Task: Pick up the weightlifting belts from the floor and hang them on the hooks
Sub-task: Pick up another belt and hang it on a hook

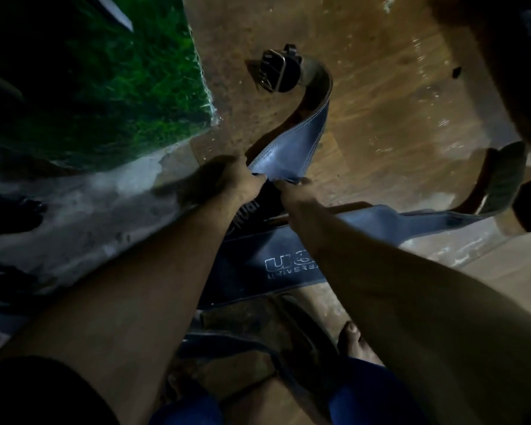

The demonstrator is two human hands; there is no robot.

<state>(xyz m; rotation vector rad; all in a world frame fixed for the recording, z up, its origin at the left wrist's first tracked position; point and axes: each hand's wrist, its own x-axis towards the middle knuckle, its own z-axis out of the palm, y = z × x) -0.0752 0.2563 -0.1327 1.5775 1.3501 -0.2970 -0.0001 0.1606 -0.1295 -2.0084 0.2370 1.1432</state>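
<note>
Blue leather belt [288, 151], frame centre: gripped by left hand [236, 182] and right hand [292, 194]; pickup step; next, lifting toward unseen hooks.

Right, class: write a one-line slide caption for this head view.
Both hands, left hand and right hand, grip a wide blue leather weightlifting belt above the brown wooden floor.

The forearms hid the middle of the printed belt [288, 268]; its white lettering was cut short, and the dark upper right corner was unreadable.
</note>
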